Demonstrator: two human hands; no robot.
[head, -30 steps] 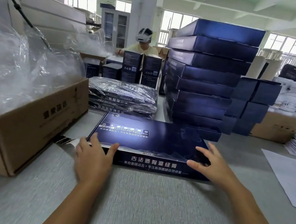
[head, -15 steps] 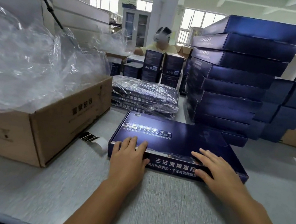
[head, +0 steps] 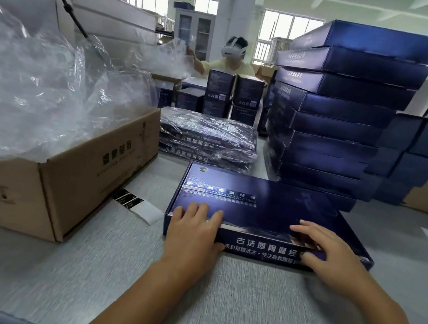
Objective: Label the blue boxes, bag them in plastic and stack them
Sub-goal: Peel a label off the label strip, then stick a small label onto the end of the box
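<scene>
Lying flat on the grey textured table, the wide, shallow dark-blue cardboard box sits directly under both sets of fingers. Its glossy lid carries a pale printed band, and its near wall carries white characters. The left hand lays straight fingers over the lid's near edge, with the palm against the wall, gripping nothing. The right hand spreads relaxed fingers flat on the lid and likewise pinches nothing. The right palm covers the end of the lettering, and the right thumb is blurred. Left of the left fingers, a black-and-white sticker strip lies just beside a brown corrugated carton heaped with crinkled clear plastic bags. Beyond the left fingertips sits a low pile of film-wrapped blue boxes. Beyond the right fingertips rises a tall stack of bare matte blue boxes, cut off behind the lid at its base.
</scene>
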